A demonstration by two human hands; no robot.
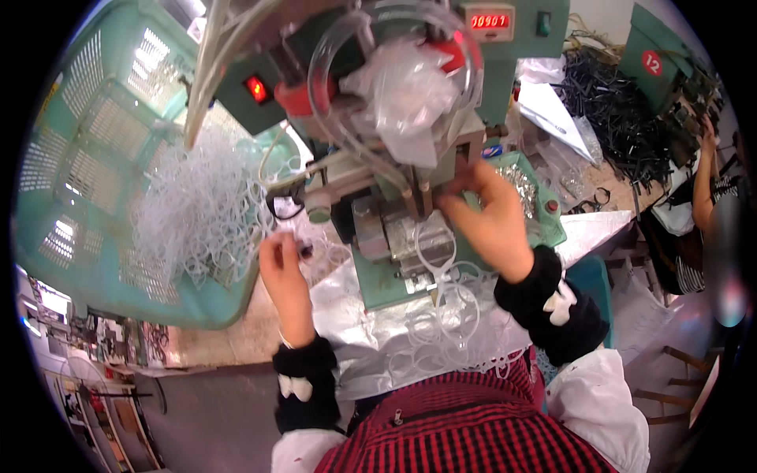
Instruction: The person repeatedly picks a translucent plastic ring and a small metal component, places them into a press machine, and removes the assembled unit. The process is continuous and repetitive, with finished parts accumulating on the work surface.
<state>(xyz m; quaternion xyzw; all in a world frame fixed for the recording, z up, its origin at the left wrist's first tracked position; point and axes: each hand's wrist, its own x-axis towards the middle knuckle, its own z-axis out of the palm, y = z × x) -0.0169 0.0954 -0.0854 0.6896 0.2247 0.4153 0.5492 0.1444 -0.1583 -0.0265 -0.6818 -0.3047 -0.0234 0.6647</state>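
My left hand [282,264] pinches a small dark piece between thumb and fingers, just right of the green basket [95,158] heaped with clear plastic rings [201,209]. My right hand [490,217] reaches into the green press machine [394,260], fingers closed at its metal die, where a clear ring [435,246] lies. More clear rings [441,323] pile on silver sheet in my lap. Both wrists wear black cuffs.
Clear tubing and a crumpled plastic bag [402,87] hang over the machine top, beside a red digital counter [490,21]. A tray of small shiny pieces [524,185] sits right of the die. A heap of black parts [615,110] lies far right, where another person's arm [703,181] works.
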